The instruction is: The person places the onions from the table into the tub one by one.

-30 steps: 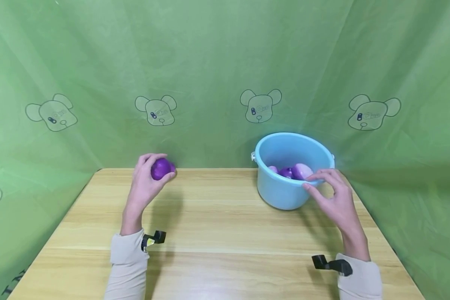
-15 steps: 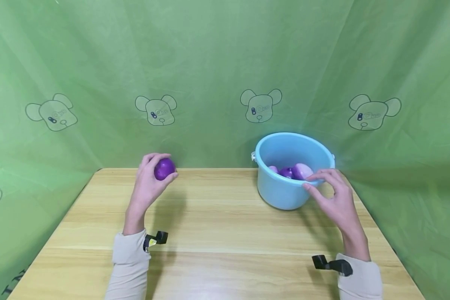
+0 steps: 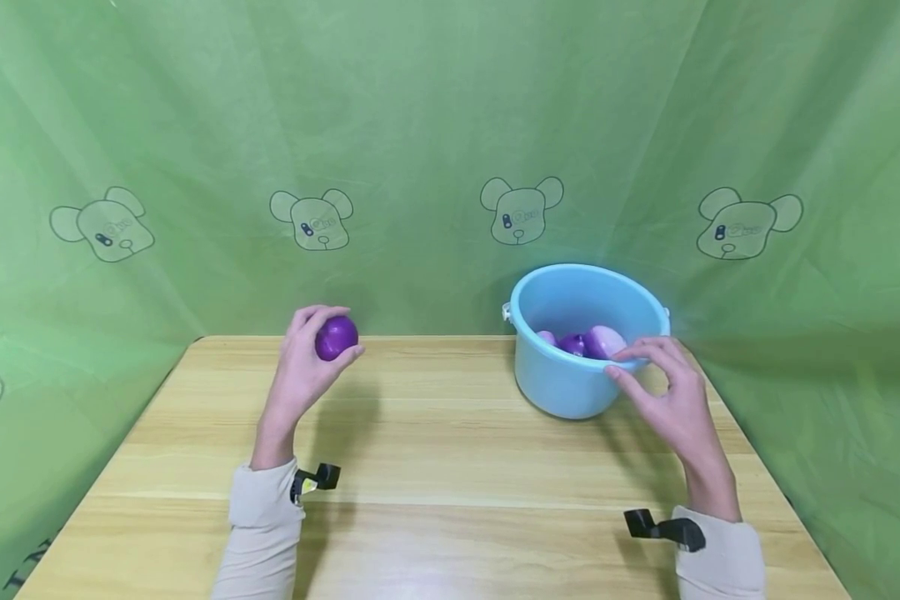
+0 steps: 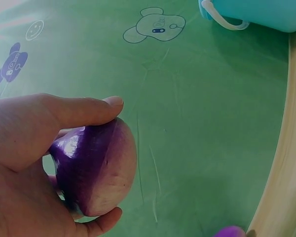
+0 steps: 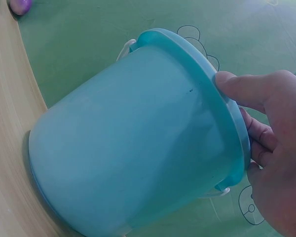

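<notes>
In the head view my left hand [image 3: 300, 358] holds a purple onion [image 3: 337, 337] above the far left of the table. The left wrist view shows the same onion [image 4: 96, 170] pinched between thumb and fingertips, dark purple at its neck end and pale pink at the other. My right hand [image 3: 667, 396] grips the near right rim of a light blue bucket [image 3: 566, 387], thumb outside and fingers inside. Within the bucket lie several purple and pale pink pieces [image 3: 603, 342], partly hidden by the rim.
A wooden table [image 3: 435, 458] spans the front, with a green curtain [image 3: 420, 125] behind and at the sides. Low in the left wrist view, another purple thing [image 4: 230, 231] is partly visible by the table edge. White handle ends [image 3: 506, 312] stick out from the bucket's side.
My left hand has moved slightly right with the onion in its grip. The right hand and the bucket have stayed in place.
</notes>
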### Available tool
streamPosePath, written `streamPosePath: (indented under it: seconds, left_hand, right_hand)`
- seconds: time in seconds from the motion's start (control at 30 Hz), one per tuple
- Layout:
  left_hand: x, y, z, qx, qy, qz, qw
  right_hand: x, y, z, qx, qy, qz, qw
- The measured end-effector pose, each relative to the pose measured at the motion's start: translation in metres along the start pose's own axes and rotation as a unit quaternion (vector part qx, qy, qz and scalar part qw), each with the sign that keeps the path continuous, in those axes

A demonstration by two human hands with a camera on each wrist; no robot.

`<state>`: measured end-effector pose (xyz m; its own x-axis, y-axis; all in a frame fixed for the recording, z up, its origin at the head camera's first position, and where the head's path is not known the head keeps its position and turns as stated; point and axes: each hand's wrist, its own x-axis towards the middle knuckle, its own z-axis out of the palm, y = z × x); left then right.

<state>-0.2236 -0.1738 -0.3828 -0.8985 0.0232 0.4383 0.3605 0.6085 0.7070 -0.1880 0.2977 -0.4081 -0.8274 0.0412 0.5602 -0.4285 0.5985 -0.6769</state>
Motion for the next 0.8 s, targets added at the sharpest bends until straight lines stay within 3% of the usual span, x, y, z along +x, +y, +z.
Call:
streamPosePath:
  seconds: [0.8]
  left_hand:
    - [0.001, 0.003, 0.010, -0.012, -0.005, 0.015, 0.9998]
  right_hand:
    - [0.000, -0.001, 0.000, 0.005, -0.002, 0.002, 1.000]
